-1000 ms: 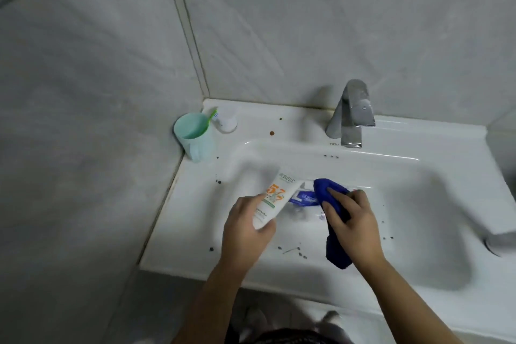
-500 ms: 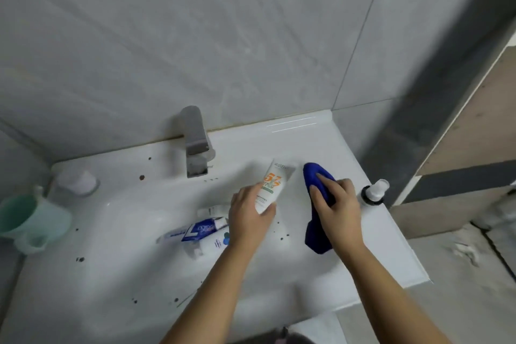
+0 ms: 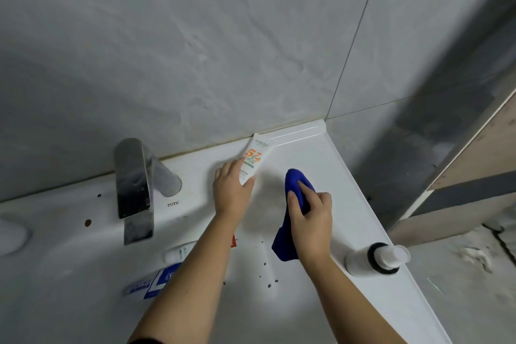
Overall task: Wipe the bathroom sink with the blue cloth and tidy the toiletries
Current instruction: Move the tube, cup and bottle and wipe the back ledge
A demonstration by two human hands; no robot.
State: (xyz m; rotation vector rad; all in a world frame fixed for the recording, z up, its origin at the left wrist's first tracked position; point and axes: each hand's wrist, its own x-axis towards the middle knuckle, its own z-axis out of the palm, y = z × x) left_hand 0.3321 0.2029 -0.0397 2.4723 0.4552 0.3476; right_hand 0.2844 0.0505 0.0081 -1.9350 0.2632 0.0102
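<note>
My left hand [image 3: 230, 193] grips a white tube with orange print [image 3: 254, 158], its far end up against the wall at the back right of the white sink top [image 3: 346, 198]. Just to its right, my right hand [image 3: 310, 218] holds the bunched blue cloth [image 3: 296, 187] over the sink top; the cloth's tail hangs below my palm. In the basin lie a blue-and-white toothpaste tube [image 3: 152, 282] and a small white tube [image 3: 178, 251], both partly hidden by my left forearm.
A chrome faucet [image 3: 134, 184] stands at the back left of the basin. A white pump bottle [image 3: 377, 258] sits on the right rim. Dark spots dot the sink surface [image 3: 265, 274]. Grey tiled wall rises behind; the floor lies to the right.
My left hand carried the white tube from over the basin up to the back right ledge by the wall. My right hand moved the cloth along with it. The view swung right.
</note>
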